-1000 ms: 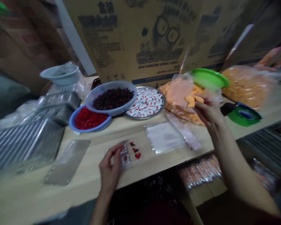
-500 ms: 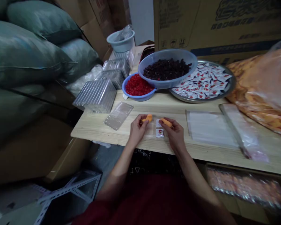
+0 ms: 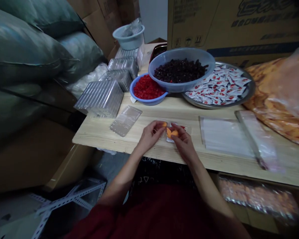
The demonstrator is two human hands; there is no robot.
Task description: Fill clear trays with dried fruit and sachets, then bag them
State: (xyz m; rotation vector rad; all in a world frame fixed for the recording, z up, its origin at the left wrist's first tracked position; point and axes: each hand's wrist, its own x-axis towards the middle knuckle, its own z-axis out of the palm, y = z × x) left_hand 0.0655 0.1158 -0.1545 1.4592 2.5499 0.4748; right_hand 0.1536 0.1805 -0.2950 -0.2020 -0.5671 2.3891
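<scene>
My left hand [image 3: 150, 135] and my right hand [image 3: 183, 142] meet over a small clear tray [image 3: 183, 128] near the front edge of the wooden table [image 3: 102, 132]. Each hand pinches an orange snack piece: the left one holds a piece [image 3: 164, 124] at its fingertips, the right one holds a larger piece [image 3: 171, 133]. The two pieces almost touch. White sachets with red print lie in the tray, mostly hidden under my fingers.
An empty clear tray [image 3: 126, 120] lies left of my hands, with stacks of trays [image 3: 101, 98] behind it. Behind stand a bowl of red pieces [image 3: 147, 89], a bowl of dark pieces [image 3: 180, 69], a metal plate of sachets [image 3: 221, 87] and a bag of orange snacks [image 3: 284, 96]. Clear bags [image 3: 224, 136] lie at right.
My right hand came back from the snack bag at the right with orange pieces. Both hands then drew together over the small tray, and the view swung left and down.
</scene>
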